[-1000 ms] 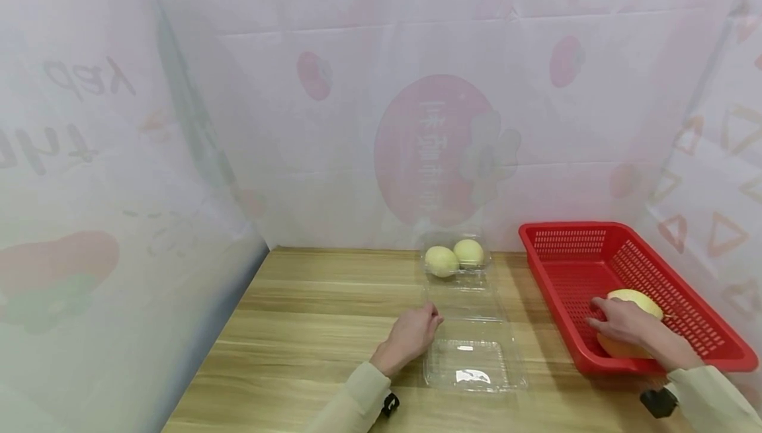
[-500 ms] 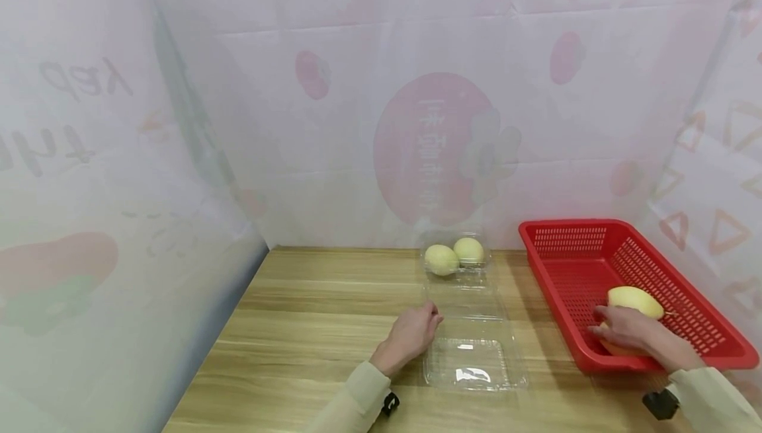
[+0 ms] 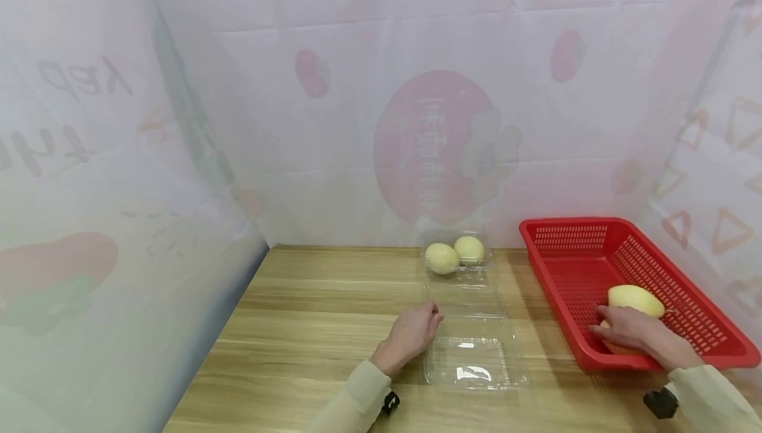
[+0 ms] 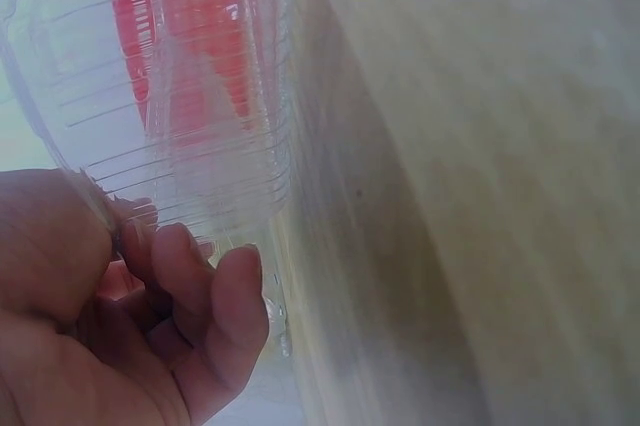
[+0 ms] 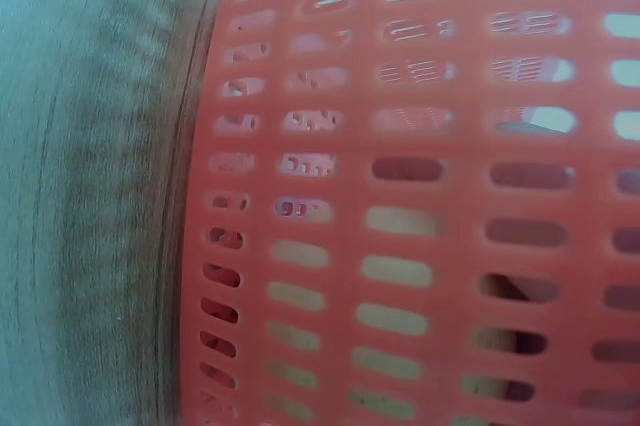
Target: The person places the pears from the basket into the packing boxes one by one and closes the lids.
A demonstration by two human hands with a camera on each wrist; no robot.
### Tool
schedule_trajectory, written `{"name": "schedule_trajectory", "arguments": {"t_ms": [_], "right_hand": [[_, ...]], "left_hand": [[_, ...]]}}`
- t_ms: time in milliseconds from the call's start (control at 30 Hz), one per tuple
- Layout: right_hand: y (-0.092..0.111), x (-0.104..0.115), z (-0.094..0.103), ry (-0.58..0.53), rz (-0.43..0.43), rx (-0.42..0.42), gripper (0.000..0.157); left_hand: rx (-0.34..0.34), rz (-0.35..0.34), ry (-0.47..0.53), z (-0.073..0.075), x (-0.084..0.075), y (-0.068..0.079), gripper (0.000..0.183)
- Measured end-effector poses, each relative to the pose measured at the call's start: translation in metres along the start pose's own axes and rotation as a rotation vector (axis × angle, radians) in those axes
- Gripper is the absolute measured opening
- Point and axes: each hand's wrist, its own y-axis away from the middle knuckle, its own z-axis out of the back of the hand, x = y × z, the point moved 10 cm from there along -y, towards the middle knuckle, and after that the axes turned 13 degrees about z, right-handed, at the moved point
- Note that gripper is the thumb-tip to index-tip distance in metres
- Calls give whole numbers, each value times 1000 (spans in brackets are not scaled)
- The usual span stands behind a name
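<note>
My left hand (image 3: 407,335) is at the left side of an open clear plastic clamshell box (image 3: 473,361). In the left wrist view, its thumb and fingers pinch the ribbed plastic edge (image 4: 185,161). My right hand (image 3: 635,331) reaches over the front rim of the red basket (image 3: 559,311) and holds a pale yellow pear (image 3: 618,348), mostly covered by the hand. Behind it lies another yellow pear (image 3: 635,299) with its stem pointing right. Through the slots of the basket wall (image 5: 345,181), the right wrist view shows pale fruit and darker finger shapes.
Against the back wall, a second clear box (image 3: 457,277) contains two yellow pears (image 3: 442,258). The wooden table (image 3: 309,301) extends to the left, and printed cloth (image 3: 333,155) walls enclose the back and sides.
The right hand has settled slightly lower over its pear, exposing more of the pear behind. The left hand stays at the box edge.
</note>
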Motion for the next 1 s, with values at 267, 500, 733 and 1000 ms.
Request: {"name": "schedule_trajectory", "arguments": {"t_ms": [267,500,733,1000], "right_hand": [[1,-1,-1,11,-36,42,64],[3,-2,-4,-24,-80,79,63],[2,-3,3,-14,-102,68,59],[1,5,17,10,-92,25,53]], "left_hand": [[-9,-12,-2,2,-2,0,18],[1,4,6,2,-1,1,19],[7,11,26,2,0,1,20],[16,10,36,1,0,1,21]]}}
